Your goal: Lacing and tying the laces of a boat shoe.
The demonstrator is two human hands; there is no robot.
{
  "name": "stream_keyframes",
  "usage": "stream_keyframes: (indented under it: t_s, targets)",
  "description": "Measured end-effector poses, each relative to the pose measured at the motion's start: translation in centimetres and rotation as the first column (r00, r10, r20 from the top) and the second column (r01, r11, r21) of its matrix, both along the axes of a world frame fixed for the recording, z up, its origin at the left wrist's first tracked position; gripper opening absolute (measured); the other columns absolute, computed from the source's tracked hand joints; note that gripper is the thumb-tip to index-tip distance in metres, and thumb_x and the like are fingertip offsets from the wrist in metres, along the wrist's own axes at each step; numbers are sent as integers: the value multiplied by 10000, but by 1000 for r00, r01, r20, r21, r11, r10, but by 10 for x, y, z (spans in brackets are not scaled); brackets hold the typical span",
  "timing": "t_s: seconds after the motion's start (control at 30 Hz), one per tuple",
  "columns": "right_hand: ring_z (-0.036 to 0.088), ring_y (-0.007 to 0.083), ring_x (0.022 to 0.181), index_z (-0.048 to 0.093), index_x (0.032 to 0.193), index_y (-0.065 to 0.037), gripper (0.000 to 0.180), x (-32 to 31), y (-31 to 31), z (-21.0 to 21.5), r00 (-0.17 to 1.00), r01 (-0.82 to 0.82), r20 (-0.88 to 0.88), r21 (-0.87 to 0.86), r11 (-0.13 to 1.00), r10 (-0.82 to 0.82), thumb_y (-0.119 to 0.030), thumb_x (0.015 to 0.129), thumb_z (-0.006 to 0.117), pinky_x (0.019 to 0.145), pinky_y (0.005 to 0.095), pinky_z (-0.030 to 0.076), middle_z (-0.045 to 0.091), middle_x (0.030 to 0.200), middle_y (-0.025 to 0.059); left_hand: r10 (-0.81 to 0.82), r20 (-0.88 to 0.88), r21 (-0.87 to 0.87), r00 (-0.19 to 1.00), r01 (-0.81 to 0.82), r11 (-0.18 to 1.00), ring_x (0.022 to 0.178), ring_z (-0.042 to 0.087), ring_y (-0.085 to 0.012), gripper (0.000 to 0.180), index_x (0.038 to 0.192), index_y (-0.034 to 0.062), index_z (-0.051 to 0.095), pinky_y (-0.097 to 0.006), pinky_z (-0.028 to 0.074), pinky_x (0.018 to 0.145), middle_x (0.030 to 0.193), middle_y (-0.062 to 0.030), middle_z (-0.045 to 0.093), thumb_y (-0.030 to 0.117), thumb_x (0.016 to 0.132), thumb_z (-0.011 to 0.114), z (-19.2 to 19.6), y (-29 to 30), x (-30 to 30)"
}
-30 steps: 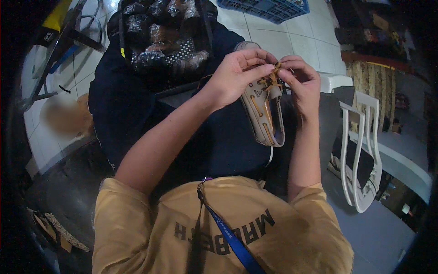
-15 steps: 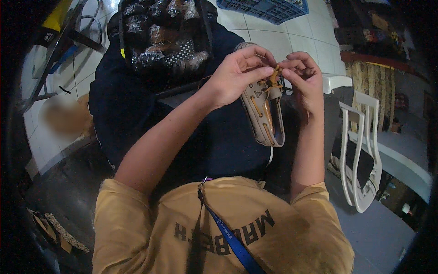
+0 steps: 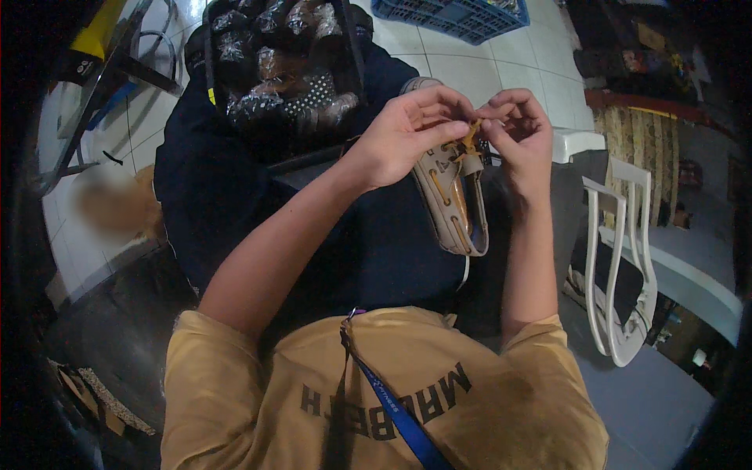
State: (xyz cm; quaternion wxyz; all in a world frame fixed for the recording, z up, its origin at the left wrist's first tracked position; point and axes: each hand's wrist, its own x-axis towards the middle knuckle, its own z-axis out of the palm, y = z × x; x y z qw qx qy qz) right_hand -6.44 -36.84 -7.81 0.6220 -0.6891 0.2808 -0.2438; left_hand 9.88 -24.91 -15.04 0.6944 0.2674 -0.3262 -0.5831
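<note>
A tan boat shoe with a yellow-brown lace rests on my lap, its opening toward me. My left hand lies over the shoe's front part, thumb and fingers pinched on the lace. My right hand is just beside it, fingertips pinched on the same lace. Both hands meet above the shoe's eyelets. The toe of the shoe is hidden behind my left hand.
A dark bag full of plastic-wrapped shoes stands beyond my knees. A blue crate sits on the white tiled floor at the top. A white plastic chair is at my right, a metal frame at my left.
Both hands stay at the lace; the fingers have shifted slightly, and the shoe has barely moved.
</note>
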Motion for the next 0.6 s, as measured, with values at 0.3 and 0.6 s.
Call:
stream_keyframes:
  t_s: [0.3, 0.6]
  targets:
    - [715, 154, 1014, 611, 1159, 12, 332, 2, 5, 8, 1000, 0, 4, -52, 999, 0, 100, 863, 733, 904, 280, 561, 714, 1007, 83, -3, 1, 35, 1000, 3, 999, 1158, 651, -125, 238, 1230, 36, 633, -321, 502, 1071, 1178, -20, 687, 76, 1008, 708, 3, 1, 0]
    - [719, 119, 892, 660, 1123, -20, 369, -9, -8, 5, 997, -21, -77, 28, 999, 23, 53, 815, 850, 848, 270, 566, 765, 1005, 72, -16, 11, 28, 1000, 16, 999, 1151, 663, -130, 240, 1232, 20, 641, -318, 507, 1062, 1184, -39, 698, 67, 1007, 708, 3, 2, 0]
